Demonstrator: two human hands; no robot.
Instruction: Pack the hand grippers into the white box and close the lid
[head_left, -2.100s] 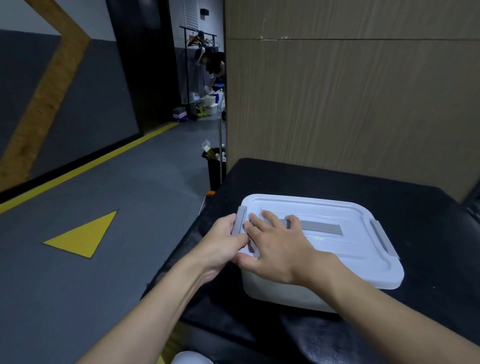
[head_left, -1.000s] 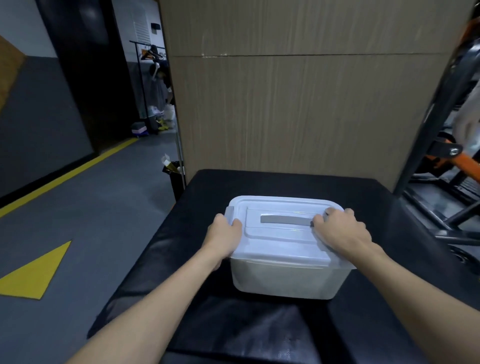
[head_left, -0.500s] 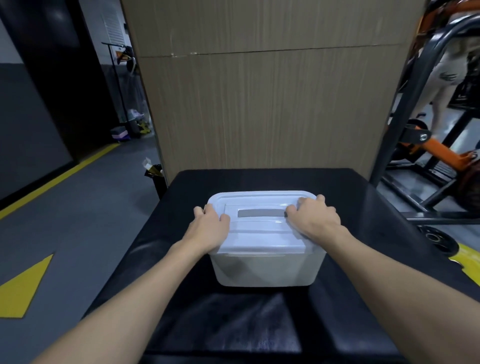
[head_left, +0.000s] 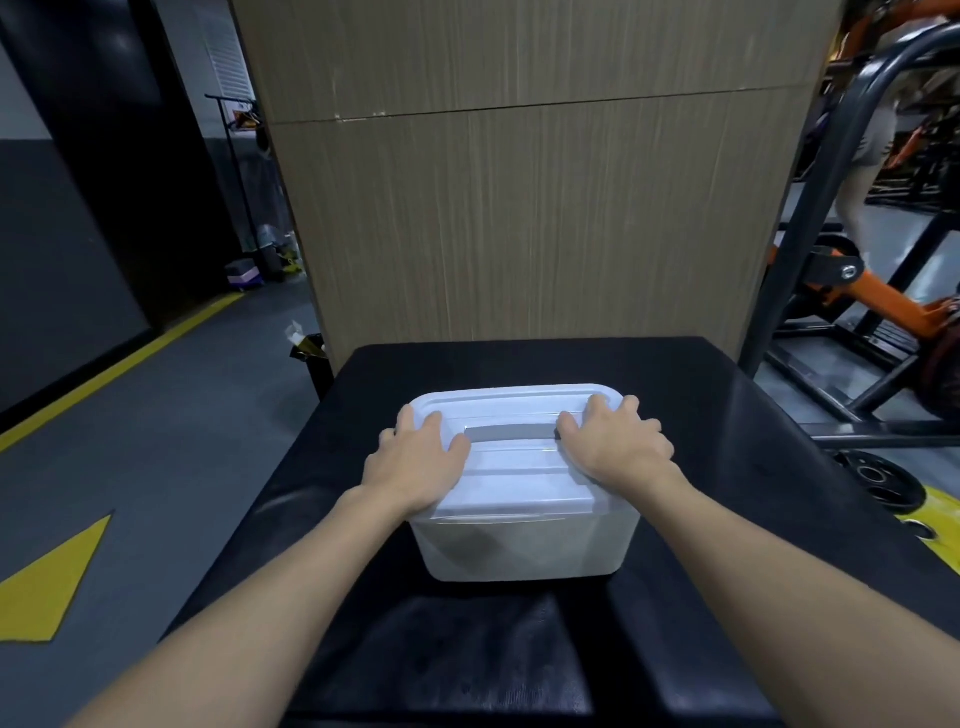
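White box (head_left: 524, 545) sits near the middle of the black padded table (head_left: 727, 415), in front of the wood-grain panel (head_left: 519, 208), lid (head_left: 519, 483) on top and looking seated flat along the near edge. Hand grippers not visible anywhere; walls are translucent but too cloudy to show contents, so I'd guess they're packed, can't confirm. Left hand (head_left: 415, 462) lies flat on the lid's left end, fingers (head_left: 405, 418) spread and draped over the far-left corner, pressing rather than gripping anything. Right hand (head_left: 615, 447) mirrors it on the lid's right end, fingers (head_left: 628, 405) open and curled over the far-right edge. Grey handle strip (head_left: 511, 431) sits between the hands on the lid. Side latches are hidden under the hands, so can't tell if they're snapped. Judgement: task at the last step, lid down, only final press or latch check left. No brand, label or readable writing on box, lid or table.
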